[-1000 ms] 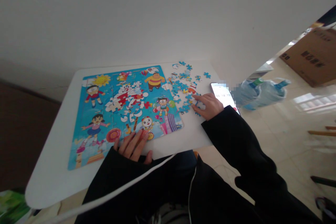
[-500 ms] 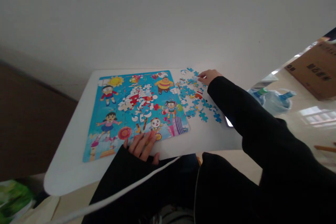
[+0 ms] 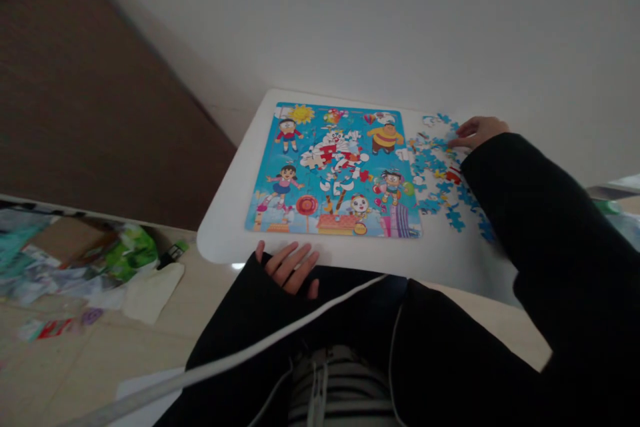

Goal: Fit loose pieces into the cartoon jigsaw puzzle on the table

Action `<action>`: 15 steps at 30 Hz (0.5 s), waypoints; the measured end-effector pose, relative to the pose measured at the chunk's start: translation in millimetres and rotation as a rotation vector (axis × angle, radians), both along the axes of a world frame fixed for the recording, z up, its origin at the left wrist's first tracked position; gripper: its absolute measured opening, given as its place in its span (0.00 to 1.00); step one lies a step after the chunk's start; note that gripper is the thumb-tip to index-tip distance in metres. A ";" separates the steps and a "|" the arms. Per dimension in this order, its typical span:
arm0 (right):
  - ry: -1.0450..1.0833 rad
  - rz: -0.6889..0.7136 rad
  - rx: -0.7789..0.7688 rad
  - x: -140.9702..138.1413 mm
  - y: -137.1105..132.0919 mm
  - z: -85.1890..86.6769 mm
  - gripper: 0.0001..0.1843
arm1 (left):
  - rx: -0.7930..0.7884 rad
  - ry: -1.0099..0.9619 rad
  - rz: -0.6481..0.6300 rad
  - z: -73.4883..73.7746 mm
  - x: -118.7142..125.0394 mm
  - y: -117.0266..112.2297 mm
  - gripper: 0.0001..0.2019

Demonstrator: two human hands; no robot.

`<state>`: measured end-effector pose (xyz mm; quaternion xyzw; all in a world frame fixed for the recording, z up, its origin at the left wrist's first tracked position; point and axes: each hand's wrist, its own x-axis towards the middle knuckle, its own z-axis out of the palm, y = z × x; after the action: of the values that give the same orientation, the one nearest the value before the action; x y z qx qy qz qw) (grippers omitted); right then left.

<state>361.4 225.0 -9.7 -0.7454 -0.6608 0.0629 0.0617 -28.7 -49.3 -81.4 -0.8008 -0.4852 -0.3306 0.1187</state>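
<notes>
A colourful cartoon jigsaw puzzle [image 3: 340, 173] lies on a small white table [image 3: 235, 227], with gaps in its middle. Several loose blue pieces [image 3: 440, 173] are scattered to its right. My right hand [image 3: 477, 131] reaches over the far end of that pile, fingers curled down onto the pieces; what they pinch is too small to tell. My left hand [image 3: 290, 267] rests flat at the table's near edge below the puzzle, fingers stretched out and holding nothing. Black sleeves cover both arms.
A white cable [image 3: 260, 347] runs across my lap. On the tiled floor at the left lie bags and packaging [image 3: 75, 253]. A brown surface [image 3: 100, 80] rises behind the table on the left, with a white wall beyond.
My right hand moved from the near pieces by the phone to the far end of the pile. My left hand slid off the puzzle to the table edge. The view swung left.
</notes>
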 end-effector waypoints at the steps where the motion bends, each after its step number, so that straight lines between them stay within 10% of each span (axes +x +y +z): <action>1: 0.048 -0.032 -0.014 -2.2 -4.0 2.2 0.21 | 0.016 -0.013 0.016 -1.5 -1.2 -0.9 0.11; 8: 0.456 0.108 0.114 -46.6 -43.4 17.6 0.24 | 0.128 -0.105 0.040 -11.7 -9.5 4.3 0.12; 15: 0.867 0.516 -0.262 -171.6 -118.3 20.7 0.16 | 0.157 -0.134 0.068 -8.3 -9.7 10.0 0.11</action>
<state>189.8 106.7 11.0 -0.4651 -0.7234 0.4612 0.2185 -38.4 -39.3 -89.6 -0.7479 -0.4916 -0.4164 0.1596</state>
